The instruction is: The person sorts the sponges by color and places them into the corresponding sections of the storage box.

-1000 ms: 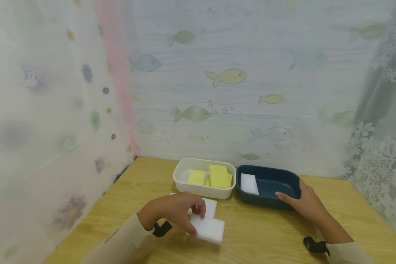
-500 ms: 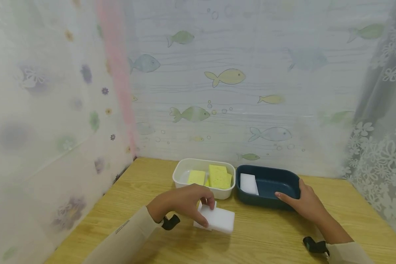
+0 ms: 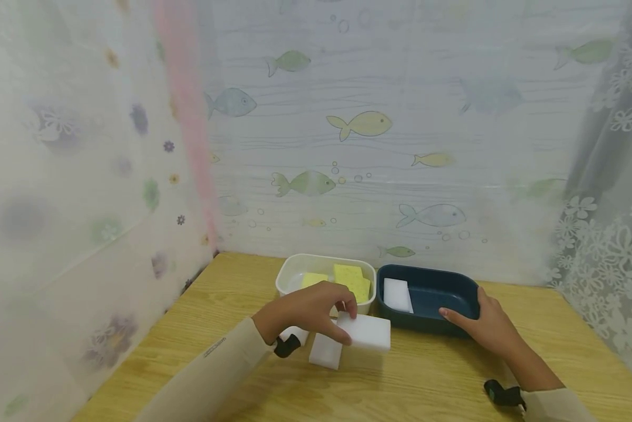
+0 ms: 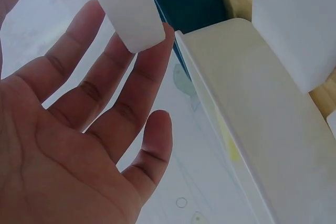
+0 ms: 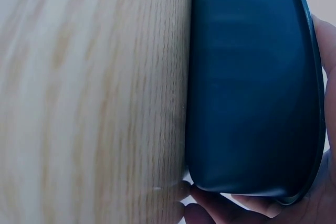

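My left hand [image 3: 316,310] pinches a white sponge block [image 3: 367,332] between thumb and fingers, held above the table in front of the two bins. The same sponge block [image 4: 128,14] shows at the fingertips in the left wrist view. Below it another white sponge [image 3: 325,351] lies on the table, and one more [image 3: 294,335] is partly hidden behind my wrist. My right hand [image 3: 487,322] grips the right end of the dark blue bin [image 3: 426,321], thumb over its front rim. Inside that bin, a white sponge [image 3: 397,294] rests at the left end.
A white bin [image 3: 289,266] with several yellow sponges [image 3: 349,280] stands left of the blue bin, close against it. The wooden table [image 3: 421,381] runs back to a fish-patterned curtain [image 3: 368,193]. A flowered curtain [image 3: 84,234] hangs along the left side.
My left hand has lifted the white sponge off the others and carried it right and toward the bins. The right hand stays on the blue bin.
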`<state>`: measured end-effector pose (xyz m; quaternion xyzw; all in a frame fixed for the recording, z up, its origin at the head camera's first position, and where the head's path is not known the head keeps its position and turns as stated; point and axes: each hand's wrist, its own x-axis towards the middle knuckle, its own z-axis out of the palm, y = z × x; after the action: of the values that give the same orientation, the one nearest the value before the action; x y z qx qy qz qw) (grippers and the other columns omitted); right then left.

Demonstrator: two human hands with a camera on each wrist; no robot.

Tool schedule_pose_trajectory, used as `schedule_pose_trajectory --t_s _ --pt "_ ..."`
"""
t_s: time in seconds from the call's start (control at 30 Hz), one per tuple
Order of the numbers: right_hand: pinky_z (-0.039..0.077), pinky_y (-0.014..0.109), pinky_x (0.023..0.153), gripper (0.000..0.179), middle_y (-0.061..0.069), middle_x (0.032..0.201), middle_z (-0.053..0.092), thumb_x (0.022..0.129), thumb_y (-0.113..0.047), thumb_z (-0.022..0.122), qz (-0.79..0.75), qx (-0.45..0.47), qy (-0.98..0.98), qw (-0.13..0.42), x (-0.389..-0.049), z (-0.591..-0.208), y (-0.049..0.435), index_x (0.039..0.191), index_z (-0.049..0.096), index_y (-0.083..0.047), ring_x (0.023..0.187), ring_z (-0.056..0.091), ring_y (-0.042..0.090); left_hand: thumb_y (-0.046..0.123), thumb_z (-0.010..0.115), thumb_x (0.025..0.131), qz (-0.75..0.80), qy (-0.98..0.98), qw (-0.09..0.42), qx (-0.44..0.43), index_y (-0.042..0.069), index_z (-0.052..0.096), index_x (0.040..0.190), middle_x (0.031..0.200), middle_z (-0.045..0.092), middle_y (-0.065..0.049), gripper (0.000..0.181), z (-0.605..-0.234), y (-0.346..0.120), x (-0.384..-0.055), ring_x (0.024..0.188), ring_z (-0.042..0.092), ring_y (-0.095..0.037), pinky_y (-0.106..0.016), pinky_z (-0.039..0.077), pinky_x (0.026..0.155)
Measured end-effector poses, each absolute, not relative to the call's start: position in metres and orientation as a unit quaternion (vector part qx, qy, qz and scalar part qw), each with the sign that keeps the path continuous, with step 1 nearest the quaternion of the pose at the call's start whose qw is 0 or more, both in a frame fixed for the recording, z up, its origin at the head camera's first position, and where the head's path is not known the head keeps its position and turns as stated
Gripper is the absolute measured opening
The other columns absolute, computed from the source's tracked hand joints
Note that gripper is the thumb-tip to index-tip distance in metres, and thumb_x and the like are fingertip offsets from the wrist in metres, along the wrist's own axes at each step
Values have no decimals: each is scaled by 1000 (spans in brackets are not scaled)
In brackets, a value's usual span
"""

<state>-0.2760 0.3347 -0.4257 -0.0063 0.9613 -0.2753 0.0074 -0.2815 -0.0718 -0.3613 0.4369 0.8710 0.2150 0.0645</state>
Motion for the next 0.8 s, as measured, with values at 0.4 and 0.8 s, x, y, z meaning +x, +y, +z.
schedule_pose_trajectory --t_s 0.4,0.8 --pt "29 82 105 131 52 157 2 92 -74 58 -277 -9 961 3 -277 -428 336 156 -15 15 140 15 71 47 90 78 208 878 33 430 23 67 114 111 66 16 49 -355 -49 -292 102 63 -2 -20 54 88" --pt "29 82 105 132 52 157 4 91 -75 59 -273 -6 962 -2 -277 -431 336 156 -12 15 140 16 71 55 86 79 128 896 -32 424 27 68 116 110 68 18 50 -351 -14 -304 101 62 0 -25 51 95"
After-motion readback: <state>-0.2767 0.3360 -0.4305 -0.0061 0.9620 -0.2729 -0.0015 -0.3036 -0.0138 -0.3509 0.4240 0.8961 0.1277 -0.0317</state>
